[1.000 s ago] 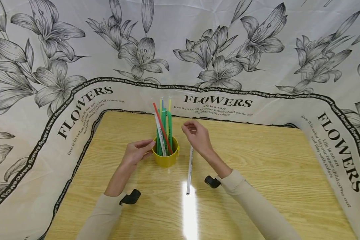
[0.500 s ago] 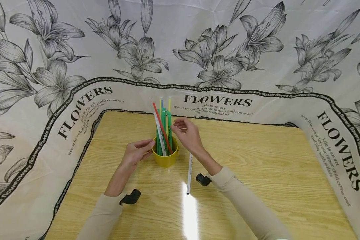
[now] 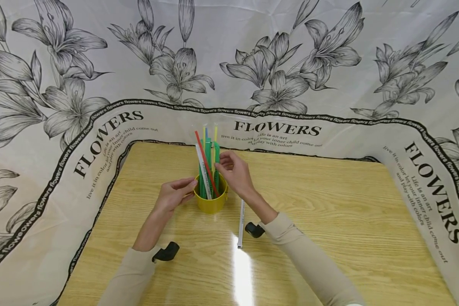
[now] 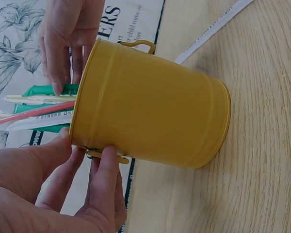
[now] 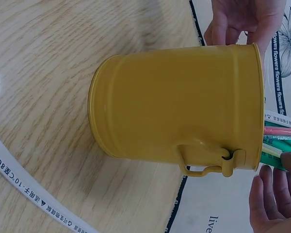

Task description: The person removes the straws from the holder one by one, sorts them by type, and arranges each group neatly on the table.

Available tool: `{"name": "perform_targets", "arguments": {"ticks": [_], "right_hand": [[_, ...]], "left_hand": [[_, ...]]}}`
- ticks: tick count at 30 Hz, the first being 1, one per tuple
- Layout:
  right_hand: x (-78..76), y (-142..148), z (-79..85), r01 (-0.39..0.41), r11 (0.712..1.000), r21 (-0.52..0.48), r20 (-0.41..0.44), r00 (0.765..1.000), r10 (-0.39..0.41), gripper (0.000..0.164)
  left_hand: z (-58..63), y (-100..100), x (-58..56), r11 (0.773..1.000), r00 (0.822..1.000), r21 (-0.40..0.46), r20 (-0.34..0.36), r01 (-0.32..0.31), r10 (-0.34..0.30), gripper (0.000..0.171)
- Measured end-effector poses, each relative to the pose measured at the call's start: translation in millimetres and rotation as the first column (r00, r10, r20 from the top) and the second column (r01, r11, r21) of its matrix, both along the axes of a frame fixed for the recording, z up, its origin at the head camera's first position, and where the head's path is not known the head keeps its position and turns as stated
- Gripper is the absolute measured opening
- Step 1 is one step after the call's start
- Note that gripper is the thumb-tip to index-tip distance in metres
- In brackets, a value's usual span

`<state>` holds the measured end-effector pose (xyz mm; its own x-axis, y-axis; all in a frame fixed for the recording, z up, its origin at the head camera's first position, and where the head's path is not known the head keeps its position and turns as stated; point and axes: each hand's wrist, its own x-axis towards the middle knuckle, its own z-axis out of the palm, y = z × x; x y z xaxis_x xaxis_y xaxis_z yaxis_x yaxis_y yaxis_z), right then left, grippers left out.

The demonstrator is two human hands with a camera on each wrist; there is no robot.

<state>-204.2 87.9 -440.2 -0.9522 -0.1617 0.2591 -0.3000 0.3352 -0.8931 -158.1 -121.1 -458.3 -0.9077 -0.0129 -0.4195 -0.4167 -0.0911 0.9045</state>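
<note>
A yellow bucket (image 3: 211, 206) with small side handles stands upright on the table. Slender straws rise from it: a red one (image 3: 201, 147), a white-wrapped one (image 4: 53, 119), several green-wrapped ones and a few yellow. My left hand (image 3: 172, 195) holds the bucket's left side, thumb at the rim and fingers by the handle. On the opposite side, my right hand (image 3: 235, 172) pinches a green-wrapped straw (image 4: 43, 91) just above the rim, thumb in front and fingers behind. The lower ends of the straws are hidden inside the bucket.
One white-wrapped straw (image 3: 241, 221) with printed lettering lies on the wooden table (image 3: 329, 204), right of the bucket. A white flower-printed cloth (image 3: 222, 93) hangs behind and around the table. Black wrist mounts (image 3: 167, 251) stick out from both sleeves.
My right hand has moved left from beside the bucket to the green-wrapped straw and now pinches it. My left hand has stayed on the bucket.
</note>
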Motion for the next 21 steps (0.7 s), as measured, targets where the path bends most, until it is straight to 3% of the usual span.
{"name": "perform_targets", "arguments": {"ticks": [9,12,16,21], "right_hand": [[0.5,2,3.3,0.011,0.999,-0.039,0.012,1.0,-0.011,0.021],[10.7,2,22.9,0.009,0.998,-0.064,0.013,1.0,-0.008,0.022],[12.7,5,31.9,0.015,0.997,-0.07,0.01,1.0,-0.015,0.024],[0.3,14,17.3,0.036,0.996,-0.076,-0.022,0.999,-0.038,0.025]], "left_hand": [[-0.4,-1,0.1,1.0,1.0,-0.007,0.004,0.0,0.0,0.039],[-1.2,-2,0.6,1.0,1.0,-0.005,-0.003,0.005,-0.005,0.04],[-0.6,-2,0.9,1.0,1.0,-0.007,-0.005,0.008,-0.008,0.04],[0.5,-1,0.6,1.0,1.0,-0.002,-0.005,0.002,-0.002,0.039]]}}
